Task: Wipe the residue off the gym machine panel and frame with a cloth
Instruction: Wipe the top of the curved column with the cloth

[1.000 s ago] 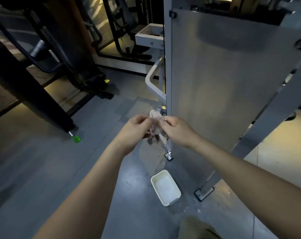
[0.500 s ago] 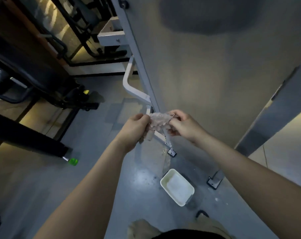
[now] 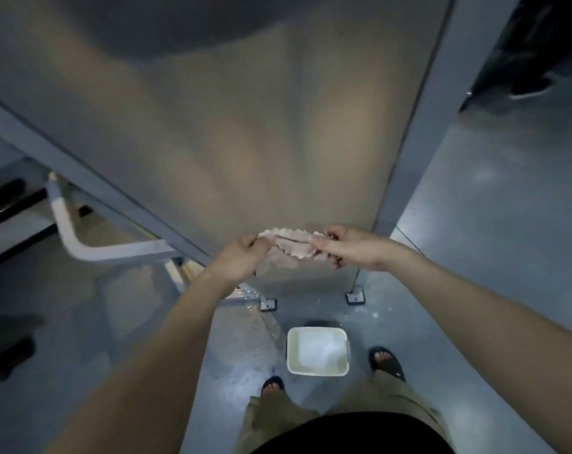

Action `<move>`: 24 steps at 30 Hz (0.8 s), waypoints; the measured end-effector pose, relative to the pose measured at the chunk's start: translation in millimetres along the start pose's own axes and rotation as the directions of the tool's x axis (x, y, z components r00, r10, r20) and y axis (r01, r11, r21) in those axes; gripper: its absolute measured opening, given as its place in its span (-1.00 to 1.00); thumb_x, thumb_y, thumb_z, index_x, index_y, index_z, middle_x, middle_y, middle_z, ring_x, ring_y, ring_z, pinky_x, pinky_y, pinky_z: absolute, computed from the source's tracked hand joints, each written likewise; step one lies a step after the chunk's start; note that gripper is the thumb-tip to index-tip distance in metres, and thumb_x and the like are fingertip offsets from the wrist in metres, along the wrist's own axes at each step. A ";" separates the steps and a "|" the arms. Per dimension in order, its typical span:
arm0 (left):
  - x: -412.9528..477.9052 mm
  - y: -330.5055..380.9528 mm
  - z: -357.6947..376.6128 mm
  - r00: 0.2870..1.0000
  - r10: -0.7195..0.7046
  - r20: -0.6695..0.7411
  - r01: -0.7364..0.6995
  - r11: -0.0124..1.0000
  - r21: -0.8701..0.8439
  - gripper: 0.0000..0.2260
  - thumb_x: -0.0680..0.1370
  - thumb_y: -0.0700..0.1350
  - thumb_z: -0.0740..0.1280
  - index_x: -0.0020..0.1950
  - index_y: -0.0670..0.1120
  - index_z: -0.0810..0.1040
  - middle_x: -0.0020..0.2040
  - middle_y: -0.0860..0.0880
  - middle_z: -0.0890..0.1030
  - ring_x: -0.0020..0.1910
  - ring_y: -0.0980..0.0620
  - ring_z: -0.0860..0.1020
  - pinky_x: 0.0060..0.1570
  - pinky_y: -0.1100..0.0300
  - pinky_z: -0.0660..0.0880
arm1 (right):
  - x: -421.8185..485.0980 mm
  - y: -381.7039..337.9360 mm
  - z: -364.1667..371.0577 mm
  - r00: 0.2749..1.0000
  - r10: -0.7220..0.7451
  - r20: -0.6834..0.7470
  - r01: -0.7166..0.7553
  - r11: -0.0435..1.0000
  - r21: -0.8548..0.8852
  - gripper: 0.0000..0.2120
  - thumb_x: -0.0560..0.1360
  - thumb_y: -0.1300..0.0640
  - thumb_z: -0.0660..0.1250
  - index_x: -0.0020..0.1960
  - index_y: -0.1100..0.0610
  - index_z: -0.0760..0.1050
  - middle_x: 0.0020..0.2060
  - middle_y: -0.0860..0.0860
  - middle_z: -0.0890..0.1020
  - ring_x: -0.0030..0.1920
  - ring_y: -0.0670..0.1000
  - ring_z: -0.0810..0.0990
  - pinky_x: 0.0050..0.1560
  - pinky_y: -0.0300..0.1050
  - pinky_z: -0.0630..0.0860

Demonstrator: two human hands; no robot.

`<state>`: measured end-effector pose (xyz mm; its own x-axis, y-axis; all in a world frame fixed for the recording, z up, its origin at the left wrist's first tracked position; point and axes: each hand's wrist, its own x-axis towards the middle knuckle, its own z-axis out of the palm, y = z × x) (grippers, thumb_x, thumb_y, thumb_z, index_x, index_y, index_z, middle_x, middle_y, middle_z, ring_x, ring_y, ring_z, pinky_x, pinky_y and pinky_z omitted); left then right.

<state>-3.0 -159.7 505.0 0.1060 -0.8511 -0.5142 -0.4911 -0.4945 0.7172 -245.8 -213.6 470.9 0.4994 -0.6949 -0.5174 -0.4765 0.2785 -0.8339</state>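
A crumpled pale pink cloth (image 3: 293,245) stretches between the left hand (image 3: 245,253) and right hand (image 3: 353,245), fingers pinching either end, before the grey metal gym machine panel (image 3: 245,142).

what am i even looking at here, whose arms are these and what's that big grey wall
No robot here. The picture comes from a camera worn on a person's head, looking down, so the two bare arms are the wearer's own. The left hand and right hand each pinch one end of a pale crumpled cloth, stretched between them. The grey wall behind is the gym machine's panel, edged by its frame; the cloth is for wiping them. On the floor stands a white tub, near the person's sandalled feet. What the tub holds is unclear.
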 end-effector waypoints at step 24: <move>115.8 -287.8 262.9 0.890 -0.252 0.380 0.240 0.968 0.078 -0.88 0.57 -0.12 0.34 0.04 -0.09 0.63 -0.06 -0.09 0.65 -0.09 -0.08 0.62 -0.11 0.04 0.61 | 3.9 381.5 165.9 0.748 0.628 -0.214 -0.109 0.435 0.894 -0.82 0.55 0.38 0.32 0.13 0.25 0.56 -0.05 0.18 0.61 -0.05 0.11 0.56 -0.12 -0.01 0.62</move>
<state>-76.7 -69.5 115.4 -0.1102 -0.5660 -0.8170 -0.5175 -0.6691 0.5334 -305.6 -0.1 118.9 -0.0807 -0.4870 -0.8697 0.3848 0.7897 -0.4779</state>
